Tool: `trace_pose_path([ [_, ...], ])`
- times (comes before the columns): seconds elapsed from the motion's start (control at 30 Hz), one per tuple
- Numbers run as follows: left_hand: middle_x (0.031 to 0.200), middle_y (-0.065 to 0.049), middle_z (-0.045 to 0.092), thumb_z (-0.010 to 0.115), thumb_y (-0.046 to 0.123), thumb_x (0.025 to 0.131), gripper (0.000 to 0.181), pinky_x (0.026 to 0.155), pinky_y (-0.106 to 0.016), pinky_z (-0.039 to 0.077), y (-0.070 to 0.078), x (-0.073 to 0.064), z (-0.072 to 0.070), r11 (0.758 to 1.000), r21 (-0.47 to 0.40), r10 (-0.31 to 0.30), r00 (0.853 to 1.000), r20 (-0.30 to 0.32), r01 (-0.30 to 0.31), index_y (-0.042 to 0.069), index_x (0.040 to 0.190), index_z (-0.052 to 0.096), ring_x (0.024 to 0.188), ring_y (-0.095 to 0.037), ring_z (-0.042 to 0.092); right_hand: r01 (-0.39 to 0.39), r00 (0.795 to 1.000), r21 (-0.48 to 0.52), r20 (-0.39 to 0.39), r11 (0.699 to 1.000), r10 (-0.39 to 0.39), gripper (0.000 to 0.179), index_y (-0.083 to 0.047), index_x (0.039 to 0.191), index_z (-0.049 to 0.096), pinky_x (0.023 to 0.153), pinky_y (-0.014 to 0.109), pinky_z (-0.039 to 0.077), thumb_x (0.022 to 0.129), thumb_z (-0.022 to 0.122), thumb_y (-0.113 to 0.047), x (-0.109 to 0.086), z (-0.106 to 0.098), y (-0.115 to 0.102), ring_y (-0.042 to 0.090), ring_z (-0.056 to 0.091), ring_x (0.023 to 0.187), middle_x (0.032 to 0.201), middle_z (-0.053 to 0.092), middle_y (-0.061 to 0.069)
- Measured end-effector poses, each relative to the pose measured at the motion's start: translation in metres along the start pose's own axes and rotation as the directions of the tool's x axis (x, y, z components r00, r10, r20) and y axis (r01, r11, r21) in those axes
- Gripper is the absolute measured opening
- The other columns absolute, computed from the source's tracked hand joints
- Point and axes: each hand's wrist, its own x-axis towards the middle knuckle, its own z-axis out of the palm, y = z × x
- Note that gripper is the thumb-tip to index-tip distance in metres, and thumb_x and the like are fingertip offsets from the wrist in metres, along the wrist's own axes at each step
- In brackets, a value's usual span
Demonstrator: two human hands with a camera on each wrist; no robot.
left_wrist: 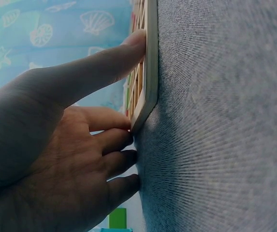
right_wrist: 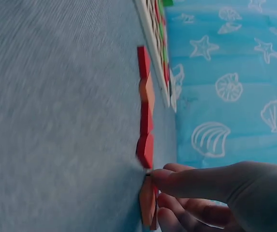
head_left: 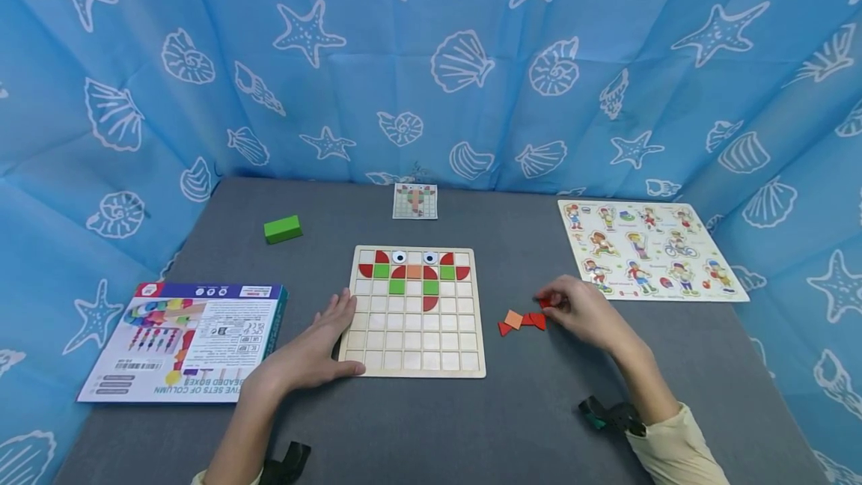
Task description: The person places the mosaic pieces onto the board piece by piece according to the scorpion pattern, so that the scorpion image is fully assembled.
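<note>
A wooden grid board (head_left: 412, 341) lies in the middle of the table, its upper rows holding red, green and orange pieces and two eye pieces. My left hand (head_left: 311, 346) rests spread along its left side, thumb on the near left corner and fingertips at the edge. To the right of the board lies a short row of loose pieces, among them an orange square (head_left: 513, 319) and a red piece (head_left: 503, 328). At the far end of that row, my right hand (head_left: 581, 310) pinches a red piece (head_left: 544, 302); in the right wrist view an orange piece (right_wrist: 146, 198) shows beside the thumb.
A small pattern card (head_left: 414, 201) lies behind the board. Back left is a green block (head_left: 283, 229). At the left lies a printed box (head_left: 182, 343), at the right a picture puzzle board (head_left: 646, 249). A blue curtain (head_left: 431, 58) encloses the table.
</note>
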Motion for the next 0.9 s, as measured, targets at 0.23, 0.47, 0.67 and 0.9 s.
trace_pose_path([
  [0.23,0.183,-0.022,0.002,0.086,0.027,0.095,0.109,0.136,-0.070,0.009,0.000,0.000,0.000,1.000,0.008,0.016,1.000,-0.012,-0.016,-0.004,0.171,0.015,0.170,-0.047,0.001,-0.051,0.999,-0.003,0.014,0.999,0.051,0.018,-0.002,0.112,0.082,0.068,0.024,0.046,0.095,0.082,-0.007,0.000,-0.003,0.008,0.009,0.056,0.082,0.093,0.071,0.005],
  [0.47,0.183,-0.022,0.002,0.085,0.027,0.095,0.108,0.136,-0.070,0.009,0.000,0.000,0.001,1.000,0.007,0.012,1.000,-0.008,-0.012,-0.004,0.171,0.016,0.170,-0.047,0.001,-0.069,0.997,0.011,0.040,0.998,0.069,0.016,-0.006,0.103,0.076,0.067,0.024,0.045,0.090,0.086,-0.009,0.002,-0.005,0.009,0.010,0.057,0.081,0.090,0.069,0.004],
  [0.67,0.183,-0.022,0.002,0.086,0.028,0.094,0.109,0.136,-0.070,0.009,0.000,-0.001,0.001,1.000,0.001,0.014,1.000,-0.005,-0.014,-0.004,0.171,0.016,0.170,-0.047,0.001,-0.054,0.997,0.032,0.051,0.998,0.052,0.011,-0.010,0.098,0.073,0.065,0.022,0.048,0.094,0.083,-0.009,0.003,-0.006,0.006,0.004,0.058,0.072,0.081,0.069,-0.004],
  [0.9,0.182,-0.023,0.001,0.084,0.027,0.096,0.108,0.136,-0.071,0.009,-0.001,-0.001,0.000,1.000,-0.007,0.027,1.000,-0.008,-0.028,-0.005,0.171,0.014,0.170,-0.048,0.000,0.041,0.999,0.130,0.029,0.991,-0.046,0.014,-0.004,0.110,0.077,0.071,0.024,0.060,0.096,0.079,-0.002,0.007,-0.002,-0.012,0.004,0.068,0.081,0.094,0.078,0.002],
])
